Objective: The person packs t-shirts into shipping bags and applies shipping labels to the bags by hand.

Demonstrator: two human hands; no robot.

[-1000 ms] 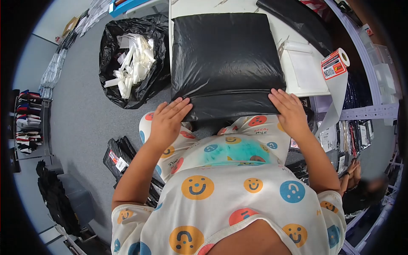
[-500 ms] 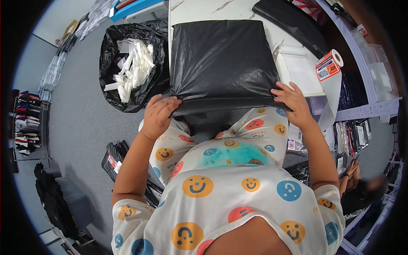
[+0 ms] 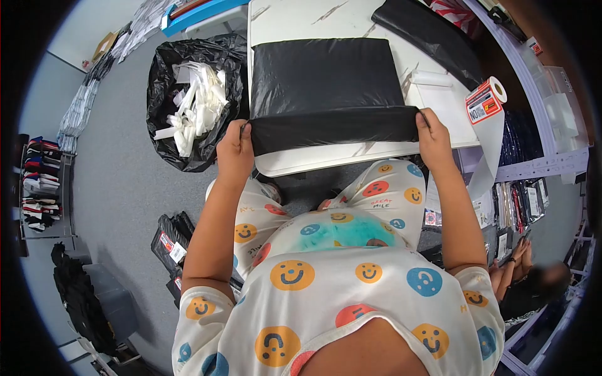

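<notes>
- Holding the near band (image 3: 332, 128) of the black package (image 3: 326, 72) stretched across its width, one end in each hand.
- Closed in a firm grip at the left end with the left hand (image 3: 236, 139), thumb against curled fingers, plastic caught between.
- Closed likewise at the right end with the right hand (image 3: 433, 138), thumb on top; cannot tell how much plastic is tucked beneath the fingers.
- Lies on the white tabletop (image 3: 288, 164), close to the near edge, with its broad face up and smooth.
- Looks largely covered: black plastic over the whole visible face, contents hidden, corners fairly square at the far side.
- Seems unfinished at the near side: band gathered and pulled taut, but held by hand rather than lying pressed flat; cannot tell whether stuck down anywhere.
- Shows no label on the upward face; underside out of sight.
- Near the right hand, on the tabletop: white sheets (image 3: 439, 103), beside a roll of printed labels (image 3: 486, 100) with a trailing strip.
- Beyond, toward the far right: a length of folded black plastic (image 3: 433, 41).
- To the left, beside the tabletop: a black bin bag (image 3: 163, 81) holding crumpled white strips (image 3: 199, 103).
</notes>
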